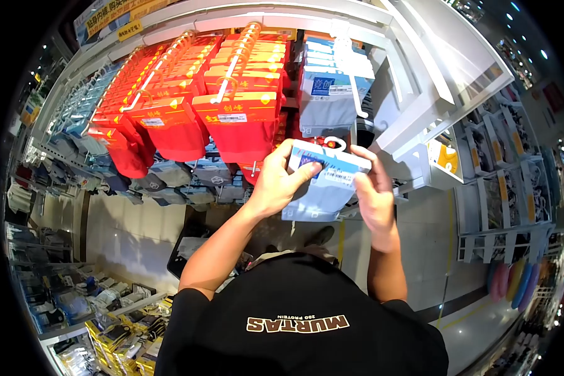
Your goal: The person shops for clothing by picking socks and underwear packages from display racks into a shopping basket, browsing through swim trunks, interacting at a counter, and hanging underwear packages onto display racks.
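Observation:
A stack of light blue packaged socks (323, 199) with a blue-and-white header card and a white plastic hook on top is held in front of my chest. My left hand (277, 185) grips its left side, the thumb pressed on the card's front. At the right edge, my right hand (376, 199) closes around the upper corner, fingers behind and thumb near the barcode. Just beyond hang more light blue sock packs (332, 94) on a white display hook (358, 94). Red sock packs (241, 119) fill several hooks to the left.
A white shelf frame (420, 69) juts out at the right, close to my right hand. Below left stands a bin of yellow-and-black packages (116, 338). A dark open container (180, 250) sits on the tiled floor (128, 232). Shelving (492, 188) lines the right side.

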`<state>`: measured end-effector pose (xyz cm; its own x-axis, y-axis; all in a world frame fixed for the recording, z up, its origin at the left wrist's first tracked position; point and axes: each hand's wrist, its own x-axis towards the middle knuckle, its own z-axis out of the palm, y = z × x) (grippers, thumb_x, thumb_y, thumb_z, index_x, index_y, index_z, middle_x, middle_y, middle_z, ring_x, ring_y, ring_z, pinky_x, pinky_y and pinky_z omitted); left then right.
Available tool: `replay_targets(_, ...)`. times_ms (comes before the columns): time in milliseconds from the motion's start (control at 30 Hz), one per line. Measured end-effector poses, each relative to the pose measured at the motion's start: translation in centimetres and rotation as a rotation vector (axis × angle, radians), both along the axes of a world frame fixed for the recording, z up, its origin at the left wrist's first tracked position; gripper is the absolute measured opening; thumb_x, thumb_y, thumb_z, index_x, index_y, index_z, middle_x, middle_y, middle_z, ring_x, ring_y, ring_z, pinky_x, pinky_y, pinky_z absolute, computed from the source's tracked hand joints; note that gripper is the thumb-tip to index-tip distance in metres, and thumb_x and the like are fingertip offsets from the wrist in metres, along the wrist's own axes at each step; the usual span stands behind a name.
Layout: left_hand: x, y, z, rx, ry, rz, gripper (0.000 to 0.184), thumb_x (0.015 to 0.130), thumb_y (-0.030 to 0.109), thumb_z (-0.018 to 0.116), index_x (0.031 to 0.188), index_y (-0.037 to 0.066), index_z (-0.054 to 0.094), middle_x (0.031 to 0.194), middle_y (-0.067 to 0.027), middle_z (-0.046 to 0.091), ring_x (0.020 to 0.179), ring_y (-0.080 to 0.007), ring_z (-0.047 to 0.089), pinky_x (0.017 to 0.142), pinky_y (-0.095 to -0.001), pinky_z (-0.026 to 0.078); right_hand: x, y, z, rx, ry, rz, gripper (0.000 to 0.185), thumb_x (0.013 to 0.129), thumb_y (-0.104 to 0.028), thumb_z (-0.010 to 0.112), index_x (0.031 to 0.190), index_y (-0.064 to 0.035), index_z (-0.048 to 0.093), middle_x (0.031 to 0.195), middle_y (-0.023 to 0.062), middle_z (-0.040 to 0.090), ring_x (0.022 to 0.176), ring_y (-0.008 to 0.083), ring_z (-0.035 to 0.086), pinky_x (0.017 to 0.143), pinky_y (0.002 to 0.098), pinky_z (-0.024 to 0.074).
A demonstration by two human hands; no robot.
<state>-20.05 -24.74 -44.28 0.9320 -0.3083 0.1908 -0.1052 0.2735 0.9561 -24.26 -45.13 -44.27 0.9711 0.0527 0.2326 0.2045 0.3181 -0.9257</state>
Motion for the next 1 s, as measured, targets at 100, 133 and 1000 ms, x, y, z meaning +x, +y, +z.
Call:
replay_targets(100, 1.9, -2.1, 1.5, 0.028, -0.046, 0.035, 0.03, 0.09, 0.013, 0.077, 0.112, 0.0, 0.061, 0.095, -0.0023, 0.069, 0.088, -0.0068, 0.063, 0.078, -0.0246, 0.052, 2.1, 1.4, -1.2, 0.033, -0.082, -0.296, 0.031, 0.101, -0.01, 0.061, 0.13, -0.0012, 0.054, 0.115, 0.0043, 0.063, 0.103, 0.0104, 0.059, 0.093, 0.0267, 0.0463)
replay_targets(133, 2.5, -2.5, 2.3, 0.003, -0.054, 0.038, 0.032, 0.09, 0.014, 0.078, 0.112, 0.0, 0.061, 0.095, -0.0023, 0.069, 0.087, -0.0067, 0.063, 0.077, -0.0243, 0.052, 2.8, 1.9, -0.7, 0.078, -0.111, -0.351, 0.031, 0.101, -0.011, 0.061, 0.13, -0.0013, 0.054, 0.114, 0.004, 0.063, 0.103, 0.0105, 0.059, 0.092, 0.0271, 0.0464)
replay_targets(1000, -21.4, 12.5, -20.2, 0.846, 0.484, 0.226, 0.047, 0.094, 0.038, 0.064, 0.129, 0.007, 0.06, 0.13, -0.0165, 0.062, 0.124, -0.0351, 0.057, 0.105, -0.0463, 0.043, -2.0, 7.9, -10.6, -0.691, -0.257, -0.387, 0.048, 0.097, -0.002, 0.061, 0.141, 0.0044, 0.042, 0.138, 0.0195, 0.055, 0.13, 0.0276, 0.052, 0.113, 0.0398, 0.0379)
